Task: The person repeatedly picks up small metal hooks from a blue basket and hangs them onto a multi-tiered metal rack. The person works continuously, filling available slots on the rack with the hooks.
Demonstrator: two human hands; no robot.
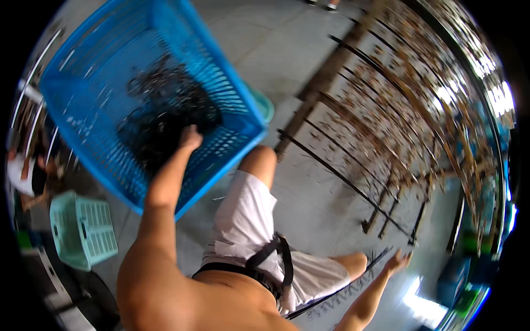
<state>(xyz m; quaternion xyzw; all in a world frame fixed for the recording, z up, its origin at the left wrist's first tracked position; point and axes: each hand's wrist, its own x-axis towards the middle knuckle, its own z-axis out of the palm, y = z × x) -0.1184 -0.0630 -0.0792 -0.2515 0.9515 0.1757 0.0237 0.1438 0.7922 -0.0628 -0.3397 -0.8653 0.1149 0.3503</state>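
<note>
My left hand (191, 137) reaches into a large blue plastic basket (223, 153) and is at the edge of a pile of dark, tangled, wiry pieces (165, 120). Blur hides whether its fingers grip any of them. At the lower right, my right hand (398, 263) is stretched out beside the upper end of a long dark rod (331, 294) with a row of thin wire-like pieces along it. The rod slants past my thigh. Whether that hand touches the rod is unclear, and its fingers look partly bent.
Rows of rods carrying many small brownish pieces fill a rack (319, 74) on the right. A pale green plastic basket (85, 231) stands at the lower left, and part of another green container (261, 105) shows behind the blue basket. A person (27, 173) is at the far left; another person's feet show at the top.
</note>
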